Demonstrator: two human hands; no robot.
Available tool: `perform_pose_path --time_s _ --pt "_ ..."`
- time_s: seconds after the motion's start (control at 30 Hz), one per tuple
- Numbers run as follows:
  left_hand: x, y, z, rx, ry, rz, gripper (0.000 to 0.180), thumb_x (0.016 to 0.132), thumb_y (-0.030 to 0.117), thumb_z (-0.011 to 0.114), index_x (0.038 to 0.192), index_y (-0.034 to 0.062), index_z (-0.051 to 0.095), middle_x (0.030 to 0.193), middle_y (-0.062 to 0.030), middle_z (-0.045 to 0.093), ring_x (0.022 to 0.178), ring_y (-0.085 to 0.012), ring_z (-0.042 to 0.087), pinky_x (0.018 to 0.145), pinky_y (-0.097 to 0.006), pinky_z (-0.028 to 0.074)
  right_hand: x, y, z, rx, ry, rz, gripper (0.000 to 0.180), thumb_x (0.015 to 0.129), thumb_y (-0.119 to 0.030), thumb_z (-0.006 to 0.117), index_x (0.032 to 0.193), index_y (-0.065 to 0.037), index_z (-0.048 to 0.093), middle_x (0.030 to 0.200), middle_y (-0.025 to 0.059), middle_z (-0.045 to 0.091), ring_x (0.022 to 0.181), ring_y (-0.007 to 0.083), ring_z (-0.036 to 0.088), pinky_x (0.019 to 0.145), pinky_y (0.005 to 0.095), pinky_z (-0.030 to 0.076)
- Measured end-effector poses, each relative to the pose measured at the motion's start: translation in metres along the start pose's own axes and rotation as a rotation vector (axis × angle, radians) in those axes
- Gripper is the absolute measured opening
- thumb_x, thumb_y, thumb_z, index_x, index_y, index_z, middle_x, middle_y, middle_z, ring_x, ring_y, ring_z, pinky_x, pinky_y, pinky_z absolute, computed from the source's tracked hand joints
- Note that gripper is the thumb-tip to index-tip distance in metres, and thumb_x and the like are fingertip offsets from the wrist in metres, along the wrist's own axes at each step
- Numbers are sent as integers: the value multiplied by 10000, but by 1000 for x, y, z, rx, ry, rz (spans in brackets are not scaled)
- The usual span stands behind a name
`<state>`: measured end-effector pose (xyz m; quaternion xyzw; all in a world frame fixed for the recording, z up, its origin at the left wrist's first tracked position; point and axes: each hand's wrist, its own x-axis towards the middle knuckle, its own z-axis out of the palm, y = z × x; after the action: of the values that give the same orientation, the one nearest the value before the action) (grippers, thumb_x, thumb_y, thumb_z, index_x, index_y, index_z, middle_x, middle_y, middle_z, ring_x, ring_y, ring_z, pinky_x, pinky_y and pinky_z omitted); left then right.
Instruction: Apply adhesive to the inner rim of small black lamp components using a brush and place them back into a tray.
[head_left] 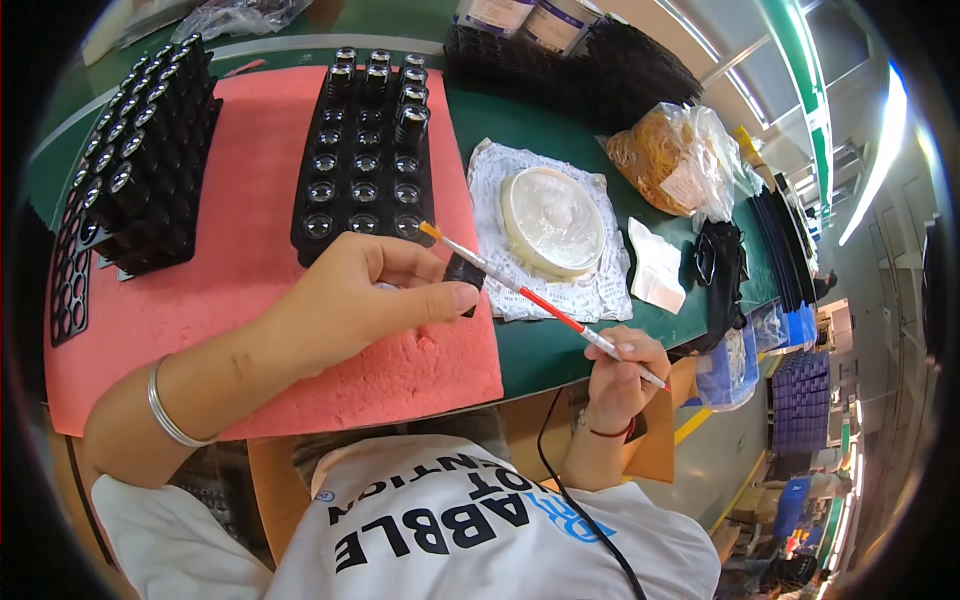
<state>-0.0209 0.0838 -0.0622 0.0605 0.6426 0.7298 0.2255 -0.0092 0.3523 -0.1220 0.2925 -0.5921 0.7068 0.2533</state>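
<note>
My left hand (365,295) pinches a small black cylindrical part (463,271) over the pink foam mat (250,250). My right hand (620,375) grips a thin paintbrush (530,297) with a red and white handle near the table's front edge. The brush's orange tip (430,231) reaches to just above the black part. A black tray (365,160) holding several lens-like black parts lies on the mat right behind my left hand.
A second black tray (140,160) full of parts sits at the mat's left. A round lidded dish (552,220) rests on printed paper, with a white cloth (655,265), a bag of rubber bands (665,155) and black items to the right.
</note>
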Motion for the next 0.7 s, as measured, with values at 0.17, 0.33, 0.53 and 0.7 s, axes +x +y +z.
perform_pose_path --time_s 0.17,0.33,0.53,0.7 --pt "0 -1 0 -69 6 27 222 742 164 642 835 -34 603 730 -25 584 661 -48 508 607 -189 403 1 3 -1 -32 -25 -60 122 745 -104 587 745 14 553 693 123 579 565 213 560 501 265 464" --pt "-1 0 0 -113 -3 18 219 746 175 637 837 -21 605 728 -15 582 653 -38 498 583 -178 385 0 4 -2 -37 -41 -88 92 737 -94 594 745 -8 560 712 127 583 564 210 560 497 259 462" --pt "1 -4 -3 -156 -31 5 200 756 209 623 817 19 612 660 36 542 498 12 354 416 -157 229 0 5 -5 -35 -75 -98 64 731 -83 598 733 -31 561 718 155 580 573 212 566 505 256 467" --pt "1 -6 -7 -230 -73 34 189 760 214 617 799 29 610 632 42 521 468 9 315 397 -163 200 -2 6 -6 -4 -59 -109 73 730 -93 608 725 -38 559 726 159 573 565 208 562 496 255 466"
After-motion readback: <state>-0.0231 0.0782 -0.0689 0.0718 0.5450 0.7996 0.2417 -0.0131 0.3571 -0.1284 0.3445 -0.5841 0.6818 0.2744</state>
